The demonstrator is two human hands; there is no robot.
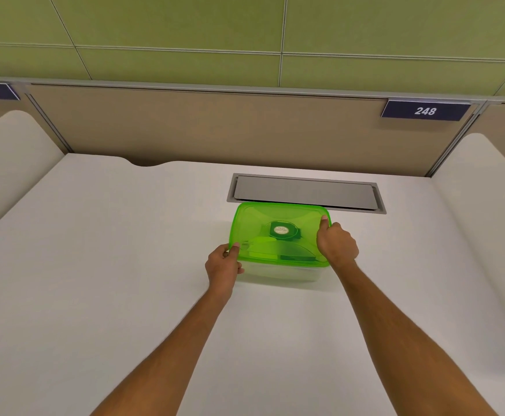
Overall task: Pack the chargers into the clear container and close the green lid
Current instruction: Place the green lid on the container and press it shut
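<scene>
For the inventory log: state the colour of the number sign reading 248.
Dark navy with white digits; the number sign shows in the head view, the only one.

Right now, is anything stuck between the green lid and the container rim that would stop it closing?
Nothing visible. The green lid lies flat over the clear container, left hand and right hand gripping its edges; nothing pokes out at the rim.

So the green lid (278, 232) is sitting on top of the clear container (281, 273) on the white desk (125, 265), right in front of the grey cable hatch (305, 192). Left hand (222, 262) grips the lid's near-left corner, right hand (336, 243) is on the right edge with the thumb on top. Dark shapes show through the lid, can't tell what exactly. Sign reading 248 (425, 111) far right.
</scene>
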